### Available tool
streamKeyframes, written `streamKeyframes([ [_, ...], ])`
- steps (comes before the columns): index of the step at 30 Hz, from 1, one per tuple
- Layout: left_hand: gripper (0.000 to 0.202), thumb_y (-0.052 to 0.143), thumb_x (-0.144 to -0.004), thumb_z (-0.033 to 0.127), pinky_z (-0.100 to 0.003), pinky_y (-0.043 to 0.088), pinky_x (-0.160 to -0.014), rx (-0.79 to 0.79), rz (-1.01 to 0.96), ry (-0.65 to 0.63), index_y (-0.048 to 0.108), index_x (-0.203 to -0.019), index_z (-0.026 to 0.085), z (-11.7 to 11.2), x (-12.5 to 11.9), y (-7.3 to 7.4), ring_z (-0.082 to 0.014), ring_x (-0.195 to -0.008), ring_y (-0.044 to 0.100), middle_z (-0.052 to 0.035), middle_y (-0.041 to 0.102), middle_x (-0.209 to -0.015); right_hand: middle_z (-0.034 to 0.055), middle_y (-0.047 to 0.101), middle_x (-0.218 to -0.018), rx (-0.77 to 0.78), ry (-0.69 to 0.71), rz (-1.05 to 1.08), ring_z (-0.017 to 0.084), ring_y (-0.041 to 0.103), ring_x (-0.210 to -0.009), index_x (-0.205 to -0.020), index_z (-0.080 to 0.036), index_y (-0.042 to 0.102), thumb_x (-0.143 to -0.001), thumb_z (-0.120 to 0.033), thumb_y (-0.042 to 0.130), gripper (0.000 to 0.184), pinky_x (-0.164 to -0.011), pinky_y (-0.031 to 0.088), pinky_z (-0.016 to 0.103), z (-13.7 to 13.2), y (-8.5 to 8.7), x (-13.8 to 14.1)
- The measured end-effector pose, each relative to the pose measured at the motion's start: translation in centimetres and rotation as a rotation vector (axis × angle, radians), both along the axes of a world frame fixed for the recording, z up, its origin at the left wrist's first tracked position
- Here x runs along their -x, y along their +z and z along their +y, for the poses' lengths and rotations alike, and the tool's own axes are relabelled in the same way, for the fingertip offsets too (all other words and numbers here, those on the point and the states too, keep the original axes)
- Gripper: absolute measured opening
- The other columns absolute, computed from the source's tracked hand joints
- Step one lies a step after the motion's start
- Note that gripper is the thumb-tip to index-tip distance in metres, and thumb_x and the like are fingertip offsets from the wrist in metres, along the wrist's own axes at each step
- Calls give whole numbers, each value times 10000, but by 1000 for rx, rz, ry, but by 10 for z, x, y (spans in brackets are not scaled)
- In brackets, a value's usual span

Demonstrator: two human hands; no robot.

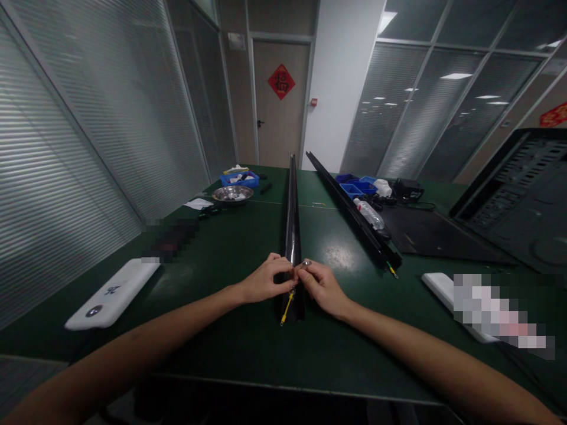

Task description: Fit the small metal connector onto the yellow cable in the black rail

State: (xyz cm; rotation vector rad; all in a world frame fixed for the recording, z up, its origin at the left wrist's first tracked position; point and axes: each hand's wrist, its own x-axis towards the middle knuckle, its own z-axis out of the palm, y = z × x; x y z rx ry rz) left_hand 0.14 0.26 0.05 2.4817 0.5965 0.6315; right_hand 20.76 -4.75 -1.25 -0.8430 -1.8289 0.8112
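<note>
A long black metal channel [293, 218] lies lengthwise on the green table, pointing away from me. Over its near end my left hand [268, 278] and my right hand [322, 288] meet, fingertips pinched close together. What sits between the fingertips is too small to make out. Just below them a short yellow wire with a ring terminal [287, 310] hangs from the channel's near end. A ring [306, 262] shows on a finger of my right hand. To the right lies a second black channel [349, 206], with another yellow-green wire [391, 270] at its near end.
White power banks lie left [116, 293] and right [443, 289]. Farther back are a metal bowl [233, 195], a blue tray [239, 179], blue bins [361, 186] and a plastic bottle [370, 214]. A large black panel [522, 200] leans at the right.
</note>
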Motion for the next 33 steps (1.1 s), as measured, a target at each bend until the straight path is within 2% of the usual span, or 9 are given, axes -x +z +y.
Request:
streamKeyframes([
  [6,169,573,-983,317,-340,339,-974,9,-6,-4,627,-899,180,-1,-1,2,-180,-909,583,-5,652,-899,44,647,-854,-50,-17,-22,182,604,-801,-842,-182,660,-1058,-386,469,353,-757,456,295,-2,3,1],
  [14,200,548,-1003,337,-351,336,-975,17,-9,-24,643,-936,175,-3,-1,4,-180,-911,578,-14,659,-912,34,652,-846,-65,-29,-31,172,614,-788,-867,-178,666,-1057,-356,480,320,-736,459,278,-2,3,1],
  [25,164,601,-986,313,-335,323,-955,5,-40,3,621,-900,175,1,0,-3,-168,-909,585,1,643,-904,37,648,-863,-74,-18,-7,168,610,-790,-869,-184,660,-1065,-343,467,318,-741,463,279,-1,0,0],
  [33,181,565,-1005,327,-344,324,-975,17,-12,-20,640,-930,180,1,0,0,-179,-928,589,-4,651,-915,32,655,-849,-66,-51,-39,169,612,-781,-855,-184,671,-1055,-356,485,323,-725,460,279,-1,0,0],
])
